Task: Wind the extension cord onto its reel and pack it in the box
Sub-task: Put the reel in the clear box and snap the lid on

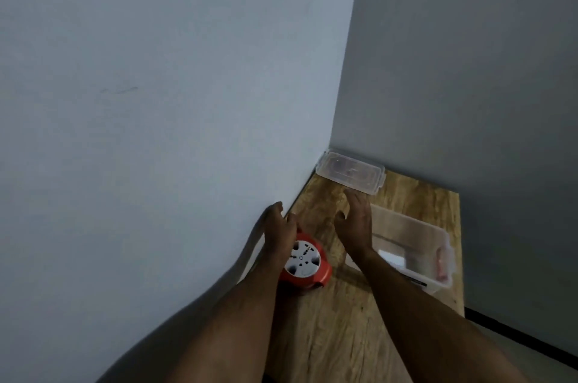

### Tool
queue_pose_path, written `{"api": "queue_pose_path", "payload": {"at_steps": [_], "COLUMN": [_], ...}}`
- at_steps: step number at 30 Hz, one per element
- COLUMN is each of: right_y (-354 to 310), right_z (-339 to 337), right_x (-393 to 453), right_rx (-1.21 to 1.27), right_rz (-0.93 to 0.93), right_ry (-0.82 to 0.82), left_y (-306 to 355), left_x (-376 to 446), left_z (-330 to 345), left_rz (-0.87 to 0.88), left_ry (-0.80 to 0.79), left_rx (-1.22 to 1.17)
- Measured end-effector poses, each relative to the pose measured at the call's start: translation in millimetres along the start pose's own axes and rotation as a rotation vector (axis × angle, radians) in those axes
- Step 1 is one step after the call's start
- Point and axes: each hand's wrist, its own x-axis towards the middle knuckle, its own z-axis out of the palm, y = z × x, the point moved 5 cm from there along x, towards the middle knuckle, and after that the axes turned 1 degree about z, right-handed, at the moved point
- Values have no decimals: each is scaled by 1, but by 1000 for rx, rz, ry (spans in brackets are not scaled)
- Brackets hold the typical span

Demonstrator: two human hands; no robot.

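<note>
We note two bare forearms entering from the near edge and reaching over a wooden table (344, 329) set in a corner between two grey walls. On the table's left side, close to the left wall (156, 101), sits the reel (308, 270), red-cased with a white socket face turned upward; no loose cord can be made out around it. The left hand (278, 234) lies over the reel's far-left edge, fingers curled at its rim; whether it actually clamps the casing we cannot tell, as the frame is blurred. The right hand (355, 221) hovers apart from the reel, to its right and slightly farther, palm turned toward the left, fingers spread and holding nothing. To the right of that hand stands the box (438, 245), clear plastic and uncovered, partly hidden by the right forearm; small items lie inside, too indistinct to identify. Farthest, in the table's far corner, the clear lid (350, 171) lies flat, separate from the box.
</note>
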Motion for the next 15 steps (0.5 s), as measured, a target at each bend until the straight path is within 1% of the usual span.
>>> {"api": "queue_pose_path", "payload": {"at_steps": [6, 8, 12, 15], "right_y": [0, 4, 21, 33], "right_z": [44, 52, 64, 68], "right_x": [-29, -39, -54, -62], "right_rx": [48, 3, -44, -50], "right_rz": [43, 56, 152, 177], "right_ry": [-142, -162, -218, -229], "left_y": [-36, -47, -66, -75], "left_x": [-14, -17, -26, -32], "left_z": [-15, -14, -9, -6], "left_rz": [-47, -68, -130, -118], "left_ry": [-12, -25, -37, -29], "left_rx": [29, 46, 53, 93]}}
